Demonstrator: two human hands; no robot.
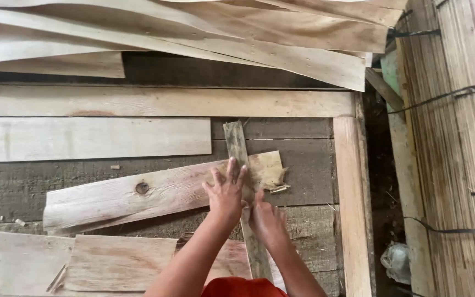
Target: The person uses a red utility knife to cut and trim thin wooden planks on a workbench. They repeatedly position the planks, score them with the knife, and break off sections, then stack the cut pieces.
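Observation:
My left hand [225,191] lies flat with fingers spread on a long pale veneer sheet [138,193] with a dark knot, right where a narrow grey wood strip [236,144] crosses over it. My right hand [266,220] rests beside it on the lower part of that strip, fingers curled against the wood. The strip runs nearly upright from the middle of the table down toward me. The sheet's right end [268,169] is torn and ragged.
More veneer pieces [83,263] lie at the lower left. A wide pale sheet [92,138] and a wooden frame rail [351,209] border the dark table. Curled veneer [248,33] is piled at the top. Bundled stacks [452,154] stand on the right.

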